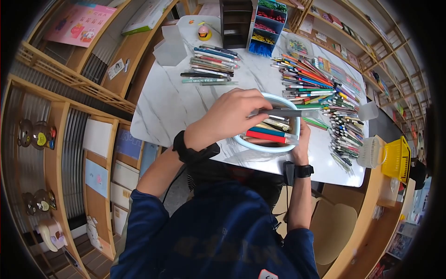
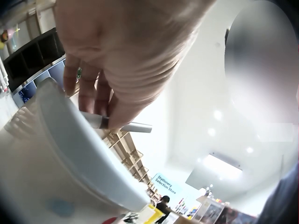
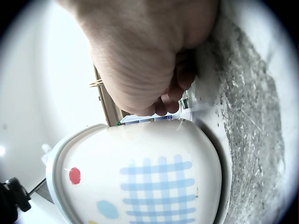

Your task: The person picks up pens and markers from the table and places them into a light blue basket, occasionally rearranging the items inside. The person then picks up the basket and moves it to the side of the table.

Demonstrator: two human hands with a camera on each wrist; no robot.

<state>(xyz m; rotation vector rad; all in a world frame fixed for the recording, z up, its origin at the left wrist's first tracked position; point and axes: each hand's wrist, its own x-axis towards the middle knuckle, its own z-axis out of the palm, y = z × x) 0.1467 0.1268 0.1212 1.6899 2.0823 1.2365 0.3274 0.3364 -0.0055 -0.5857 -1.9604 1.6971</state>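
Note:
A white bucket (image 3: pixel 93 163) with a pale blue rim stands near the table's front edge. Blue dabs, a red dot and a blue check decorate its side. Several pens and markers lean inside, among them a red marker (image 1: pixel 265 135) and a blue one. Over the bucket's mouth my left hand (image 1: pixel 234 114) pinches a grey pen (image 1: pixel 288 113) between thumb and fingers. The pen lies nearly level, its clear end past the right rim. My right hand (image 1: pixel 302 139) holds the bucket's right side, fingers curled by the outer wall; part of it is hidden there.
A sorted row of pens (image 1: pixel 211 65) lies at the back left, a large loose pile (image 1: pixel 316 88) to the right. Behind stand a blue tiered organizer (image 1: pixel 267 28) with coloured contents and a dark one (image 1: pixel 236 23). A yellow basket (image 1: pixel 396 159) sits beyond the right edge.

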